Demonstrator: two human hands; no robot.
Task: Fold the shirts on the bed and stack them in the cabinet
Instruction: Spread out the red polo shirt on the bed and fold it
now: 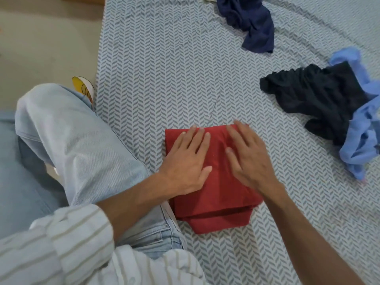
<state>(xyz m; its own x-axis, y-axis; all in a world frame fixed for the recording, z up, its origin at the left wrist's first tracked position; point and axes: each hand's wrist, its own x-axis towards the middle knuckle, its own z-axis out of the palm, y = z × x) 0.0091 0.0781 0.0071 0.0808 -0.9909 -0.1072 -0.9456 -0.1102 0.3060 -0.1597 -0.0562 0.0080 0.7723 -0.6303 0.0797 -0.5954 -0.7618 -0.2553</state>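
The red shirt [213, 182] lies folded into a compact rectangle on the near part of the bed [164, 68], just beside the person's bent knee [67, 136], with a narrower layer sticking out at its near edge. Both hands lie flat on top of it: the left hand [185, 161] covers the left half and the right hand [248, 159] the right half, with fingers [200, 138] straight and spread, gripping nothing. The step in hand appears to be pressing the fold flat. To do it well, pressure should run from the middle outward to the far edge, so that trapped air and creases leave the cloth instead of bunching under the palms. The protruding near layer should be squared with the rest before lifting, or the bundle is likely to open in carrying. A lift from beneath with both hands, thumbs on top, would keep the layers together. Three garments are unfolded: a navy shirt [253, 23] at the far side, and a black shirt [316, 99] lying over a blue shirt [362, 140] at the right. The cabinet is not in view. The task is judged to be at an early stage.
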